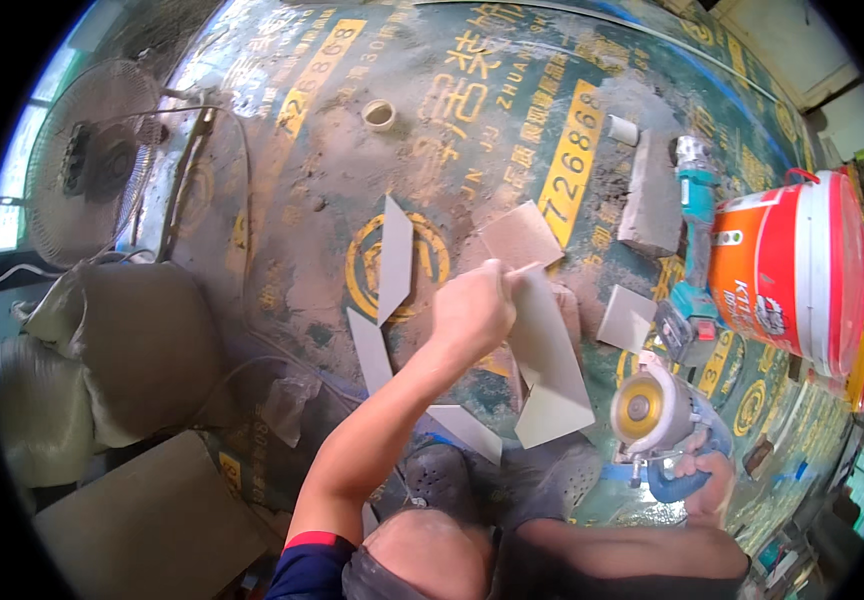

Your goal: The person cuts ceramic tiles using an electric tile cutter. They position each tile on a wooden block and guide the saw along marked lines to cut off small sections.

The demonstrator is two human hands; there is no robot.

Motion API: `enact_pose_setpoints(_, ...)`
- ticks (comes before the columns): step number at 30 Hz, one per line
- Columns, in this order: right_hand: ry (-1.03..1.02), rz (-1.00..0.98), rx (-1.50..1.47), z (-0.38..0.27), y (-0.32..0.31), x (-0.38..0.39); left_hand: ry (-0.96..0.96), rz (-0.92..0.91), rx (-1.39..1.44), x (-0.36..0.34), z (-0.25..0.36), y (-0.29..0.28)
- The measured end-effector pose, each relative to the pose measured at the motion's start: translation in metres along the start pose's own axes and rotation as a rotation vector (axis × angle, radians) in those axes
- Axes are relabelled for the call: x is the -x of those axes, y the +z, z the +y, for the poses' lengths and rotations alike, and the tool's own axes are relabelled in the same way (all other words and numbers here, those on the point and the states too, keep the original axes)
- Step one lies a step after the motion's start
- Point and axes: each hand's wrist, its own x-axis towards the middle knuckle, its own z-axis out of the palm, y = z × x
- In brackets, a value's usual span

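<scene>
My left hand [474, 308] is closed on the upper end of a long pale tile piece [544, 335]; a short thin light strip pokes out by its fingers, too small to name. The lower end of that piece is cut at a slant. At the right, my right hand [707, 482] is wrapped round the blue handle of a handheld tile cutter [649, 408], whose round yellow disc faces up. The cutter stands apart from the tile. A square tile offcut [522, 236] lies beyond my left hand, and a slanted tile strip [395, 262] lies to its left.
Another tile offcut [627, 318] lies near a teal angle grinder [697, 230], which leans by a red and orange bucket [787, 270]. A concrete block [652, 195] sits behind. At left are a fan [97, 160], a sack [142, 350], a large tile [152, 525] and cables. Dust covers the green floor sheet.
</scene>
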Motion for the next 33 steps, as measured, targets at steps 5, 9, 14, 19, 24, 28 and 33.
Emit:
enact_pose_setpoints(5, -0.006, -0.029, -0.027, -0.001, -0.01, -0.005, -0.324, 0.557, 0.508, 0.049, -0.144, -0.052)
enact_pose_setpoints(9, -0.008, -0.048, 0.024, -0.01, 0.004, -0.002, -0.564, 0.997, 1.167, 0.093, -0.264, -0.093)
enact_pose_setpoints(14, 0.006, -0.12, 0.043, -0.009, 0.013, -0.006, -0.483, 1.218, 1.348, 0.094, -0.351, -0.103)
enact_pose_setpoints(19, 0.025, -0.128, 0.047, -0.01, 0.017, 0.002, -0.759, 1.129, 1.067, 0.093, -0.325, -0.094)
enact_pose_setpoints(24, 0.037, -0.135, 0.006, -0.007, 0.008, 0.003, -0.5, 1.054, 0.083, 0.115, -0.233, -0.06)
enact_pose_setpoints(28, 0.045, -0.125, 0.026, -0.009, 0.021, 0.004, -0.396, 0.554, 0.129, 0.119, -0.156, -0.028)
enact_pose_setpoints(33, 0.049, -0.09, 0.024, 0.0, 0.01, 0.0, -0.236, 0.467, -0.053, 0.111, -0.152, 0.008)
